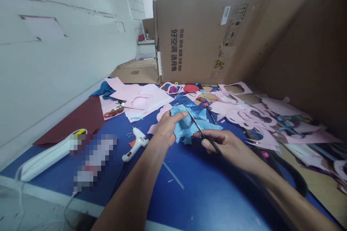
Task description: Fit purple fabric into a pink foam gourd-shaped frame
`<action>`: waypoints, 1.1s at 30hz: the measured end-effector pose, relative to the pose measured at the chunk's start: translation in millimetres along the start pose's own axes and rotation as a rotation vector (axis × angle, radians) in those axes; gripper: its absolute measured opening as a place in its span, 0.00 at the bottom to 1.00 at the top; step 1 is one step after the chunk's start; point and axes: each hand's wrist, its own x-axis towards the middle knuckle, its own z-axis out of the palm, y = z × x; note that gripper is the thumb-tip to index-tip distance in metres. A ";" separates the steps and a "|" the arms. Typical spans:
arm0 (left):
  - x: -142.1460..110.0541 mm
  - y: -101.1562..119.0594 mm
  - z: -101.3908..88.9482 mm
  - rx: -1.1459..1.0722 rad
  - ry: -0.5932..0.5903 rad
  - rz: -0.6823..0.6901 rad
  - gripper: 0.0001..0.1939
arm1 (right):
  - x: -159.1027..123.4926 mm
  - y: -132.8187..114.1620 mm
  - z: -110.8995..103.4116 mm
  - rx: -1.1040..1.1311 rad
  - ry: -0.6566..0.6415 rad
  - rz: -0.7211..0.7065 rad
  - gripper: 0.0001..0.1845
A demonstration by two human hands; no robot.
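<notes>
My left hand (166, 128) is closed on a crumpled piece of light blue cloth (183, 117), its thumb pressed on top. In my right hand (221, 140) is a pair of dark-handled scissors (199, 126), seen nearly edge-on, its narrow blades pointing away and lying against the cloth. How far the blades are apart I cannot tell. Darker shiny blue material (185, 100) lies just beyond the cloth. A white hot glue gun (138, 142) rests on the table to the left of my left hand. Below the hands lies a thin blue strip (173, 175).
Pink cut sheets (148, 97) and pink scraps (244, 115) cover the table's far and right parts. Dark red material (73, 122), a white lamp-like bar (48, 155) and a blurred-out power strip (94, 164) lie left. Tall cardboard (206, 43) walls the back and right.
</notes>
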 end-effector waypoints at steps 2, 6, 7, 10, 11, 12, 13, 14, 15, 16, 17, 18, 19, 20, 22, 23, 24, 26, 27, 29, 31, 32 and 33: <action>0.2 0.0 -0.2 -0.007 -0.005 -0.002 0.22 | -0.1 -1.1 0.1 -0.005 0.010 0.002 0.35; 0.7 -0.5 -0.4 -0.025 -0.002 0.009 0.20 | -0.3 -3.2 -0.2 -0.011 0.023 0.005 0.36; 0.8 -0.6 -0.5 -0.026 0.004 0.013 0.20 | -0.4 -3.2 -0.4 -0.011 0.023 0.006 0.36; 0.8 -0.8 -0.5 -0.017 0.015 0.008 0.22 | -0.7 -2.0 -1.4 -0.014 0.024 0.015 0.37; 0.8 -0.9 -0.6 -0.012 0.013 0.004 0.22 | -0.9 -1.5 -1.8 -0.016 0.021 0.021 0.38; 0.8 -0.9 -0.6 -0.008 0.010 0.000 0.23 | -1.1 -1.0 -2.2 -0.017 0.019 0.026 0.38; 0.8 -0.9 -0.6 -0.005 0.007 0.000 0.23 | -1.3 -0.6 -2.6 -0.017 0.018 0.031 0.38; 0.8 -1.0 -0.7 -0.002 0.006 0.002 0.23 | -1.4 -0.4 -2.9 -0.016 0.017 0.036 0.38; 0.8 -1.0 -0.7 0.000 0.006 0.004 0.22 | -1.6 -0.3 -3.2 -0.016 0.018 0.039 0.38; 0.8 -1.1 -0.8 0.001 0.006 0.005 0.22 | -1.7 -0.2 -3.4 -0.016 0.020 0.040 0.38; 0.7 -1.1 -0.8 0.002 0.006 0.003 0.22 | -1.7 -0.2 -3.5 -0.018 0.022 0.041 0.38; 0.7 -1.1 -0.8 0.003 0.006 -0.001 0.22 | -1.7 -0.2 -3.6 -0.020 0.023 0.042 0.38; 0.7 -1.2 -0.9 0.004 0.006 -0.004 0.22 | -1.7 -0.1 -3.7 -0.022 0.024 0.043 0.38; 0.6 -1.1 -1.1 0.006 0.005 -0.008 0.21 | -1.6 0.1 -3.7 -0.023 0.026 0.043 0.39; 0.7 -1.1 -1.4 0.009 0.001 -0.010 0.20 | -1.4 0.4 -3.5 -0.020 0.029 0.045 0.39; 0.7 -1.0 -1.5 0.011 -0.002 -0.011 0.20 | -1.3 0.4 -3.5 -0.017 0.030 0.047 0.39; 0.7 -0.8 -1.6 0.012 -0.006 -0.013 0.20 | -1.3 0.3 -3.4 -0.015 0.028 0.050 0.40; 0.8 -0.6 -1.8 0.015 -0.009 -0.018 0.20 | -1.4 -0.6 -3.3 -0.015 0.027 0.056 0.40; 0.8 -0.5 -1.8 0.015 -0.008 -0.020 0.19 | -1.5 -1.2 -3.2 -0.019 0.026 0.059 0.40; 0.8 -0.5 -1.9 0.016 -0.005 -0.020 0.19 | -1.6 -2.3 -3.2 -0.032 0.025 0.061 0.39; 1.0 -0.7 -2.2 0.022 -0.005 -0.019 0.19 | -1.6 -2.6 -3.3 -0.046 0.025 0.052 0.38; 1.2 -0.8 -2.4 0.027 -0.005 -0.019 0.19 | -1.5 -2.3 -3.5 -0.053 0.024 0.046 0.37; 1.4 -1.0 -2.7 0.031 -0.004 -0.020 0.20 | -1.5 -1.8 -3.7 -0.059 0.024 0.038 0.37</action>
